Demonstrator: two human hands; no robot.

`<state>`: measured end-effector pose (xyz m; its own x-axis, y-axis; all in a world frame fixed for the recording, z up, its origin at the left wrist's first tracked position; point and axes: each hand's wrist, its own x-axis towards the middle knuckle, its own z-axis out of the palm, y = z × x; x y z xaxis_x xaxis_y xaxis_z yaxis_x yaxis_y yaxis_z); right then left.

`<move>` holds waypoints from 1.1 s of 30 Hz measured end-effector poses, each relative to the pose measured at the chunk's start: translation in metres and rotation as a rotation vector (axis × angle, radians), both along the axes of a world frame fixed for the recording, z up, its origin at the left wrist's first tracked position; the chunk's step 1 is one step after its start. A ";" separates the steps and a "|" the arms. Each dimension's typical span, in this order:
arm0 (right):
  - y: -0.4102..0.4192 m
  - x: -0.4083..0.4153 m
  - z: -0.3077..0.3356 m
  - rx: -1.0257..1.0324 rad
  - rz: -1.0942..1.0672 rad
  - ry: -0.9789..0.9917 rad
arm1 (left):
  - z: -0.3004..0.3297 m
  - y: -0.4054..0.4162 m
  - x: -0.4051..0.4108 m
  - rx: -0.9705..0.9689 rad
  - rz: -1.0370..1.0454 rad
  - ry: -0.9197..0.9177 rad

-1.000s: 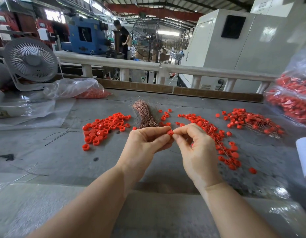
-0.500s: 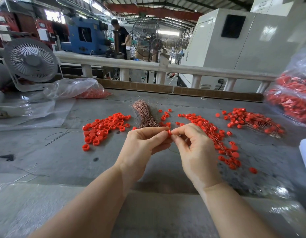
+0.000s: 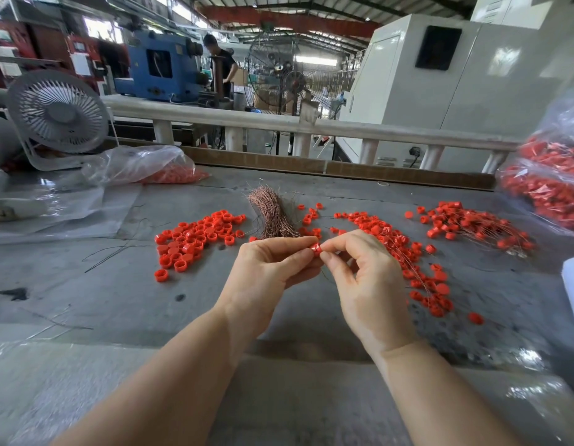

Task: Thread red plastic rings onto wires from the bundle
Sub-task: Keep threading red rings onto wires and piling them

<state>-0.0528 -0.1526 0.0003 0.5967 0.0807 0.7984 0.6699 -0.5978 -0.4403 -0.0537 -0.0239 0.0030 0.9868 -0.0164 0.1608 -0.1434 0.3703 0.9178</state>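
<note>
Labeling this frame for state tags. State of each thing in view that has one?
left hand: pinches the red ring, fingers curled
right hand: pinches the same ring from the other side
red ring: held above the table between both hands
wire bundle: lying on the table, fanned at the far end
loose rings: heaped, unthreaded, left of the bundle
threaded rings: piled on wires, far right
desk fan: upright; running or not, cannot tell

Factory floor: steel roof trusses with a red crane beam (image 3: 288, 22), blue machine (image 3: 156, 66), big white machine cabinet (image 3: 440, 91), pedestal fan (image 3: 279, 75), a worker (image 3: 219, 64) standing behind, grey workbench (image 3: 118, 300) with bagged red parts (image 3: 549, 188).
</note>
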 end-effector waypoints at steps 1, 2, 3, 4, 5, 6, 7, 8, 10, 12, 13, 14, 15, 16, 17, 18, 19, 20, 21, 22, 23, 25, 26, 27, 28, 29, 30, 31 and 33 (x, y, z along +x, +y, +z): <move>0.000 0.000 0.000 -0.002 0.001 -0.001 | 0.000 0.000 0.000 0.005 0.005 -0.005; 0.000 0.000 0.000 -0.004 0.001 -0.003 | 0.000 0.000 0.000 0.010 0.011 -0.011; 0.000 0.000 0.000 -0.004 0.002 -0.004 | 0.000 -0.001 -0.001 0.014 0.016 -0.017; 0.000 0.000 0.000 -0.002 0.003 -0.006 | 0.000 -0.001 -0.001 0.018 0.020 -0.021; 0.000 0.000 0.000 0.000 0.004 -0.008 | 0.000 -0.001 -0.001 0.022 0.022 -0.024; 0.000 0.001 0.000 0.002 0.005 -0.009 | 0.001 -0.001 -0.001 0.023 0.021 -0.024; 0.000 0.001 0.000 0.002 0.004 -0.011 | 0.002 0.000 -0.001 0.021 0.017 -0.021; 0.000 0.001 0.000 0.000 0.003 -0.013 | 0.002 0.000 -0.002 0.015 0.012 -0.014; -0.001 0.001 -0.001 -0.004 0.003 -0.016 | 0.002 0.001 -0.001 0.000 0.000 0.002; -0.001 0.001 -0.001 -0.012 0.001 -0.020 | 0.002 0.001 -0.001 -0.005 -0.007 0.014; -0.001 0.001 -0.001 -0.017 0.000 -0.022 | 0.002 0.001 -0.001 -0.005 -0.007 0.015; -0.001 0.001 -0.001 -0.021 0.000 -0.025 | 0.002 0.001 -0.001 -0.005 -0.007 0.015; -0.001 0.001 -0.001 -0.021 0.000 -0.027 | 0.002 0.001 -0.002 -0.007 -0.007 0.014; -0.001 0.001 -0.001 -0.019 0.001 -0.029 | 0.002 0.000 -0.002 -0.010 -0.005 0.012; -0.001 0.001 -0.001 -0.017 0.001 -0.030 | 0.002 0.000 -0.002 -0.011 -0.003 0.010; -0.001 0.001 -0.002 -0.017 0.000 -0.031 | 0.001 0.000 -0.002 -0.012 -0.003 0.009; -0.001 0.000 -0.002 -0.018 0.000 -0.031 | 0.002 0.000 -0.002 -0.013 -0.004 0.008; -0.001 0.000 -0.002 -0.020 0.000 -0.030 | 0.002 0.000 -0.002 -0.013 -0.005 0.008; -0.001 0.000 -0.002 -0.022 0.000 -0.029 | 0.002 0.000 -0.002 -0.016 -0.006 0.009; -0.001 0.000 -0.002 -0.023 0.000 -0.028 | 0.002 0.001 -0.002 -0.020 -0.006 0.011; -0.001 0.000 -0.001 -0.023 0.000 -0.028 | 0.003 0.001 -0.002 -0.023 -0.007 0.014; 0.000 0.000 -0.001 -0.024 0.001 -0.028 | 0.003 0.001 -0.002 -0.028 -0.007 0.020; 0.000 0.001 0.000 -0.026 0.001 -0.029 | 0.003 0.001 -0.001 -0.030 -0.009 0.024; 0.000 0.001 0.000 -0.027 0.000 -0.032 | 0.003 0.001 -0.001 -0.032 -0.012 0.028; 0.000 0.001 0.000 -0.030 -0.001 -0.036 | 0.004 0.002 -0.001 -0.035 -0.015 0.034; 0.000 0.000 0.000 -0.032 -0.002 -0.040 | 0.003 0.002 0.000 -0.038 -0.019 0.042; -0.001 0.000 0.000 -0.035 -0.002 -0.042 | 0.003 0.002 0.000 -0.042 -0.024 0.051; -0.001 0.000 0.000 -0.039 -0.002 -0.044 | 0.002 0.002 0.000 -0.047 -0.031 0.059; -0.002 0.000 -0.001 -0.046 -0.003 -0.046 | 0.002 0.002 0.000 -0.055 -0.039 0.061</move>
<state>-0.0527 -0.1546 -0.0006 0.5595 0.1165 0.8206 0.6874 -0.6184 -0.3809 -0.0533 -0.0221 0.0047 0.9936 -0.0479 0.1021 -0.0723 0.4246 0.9025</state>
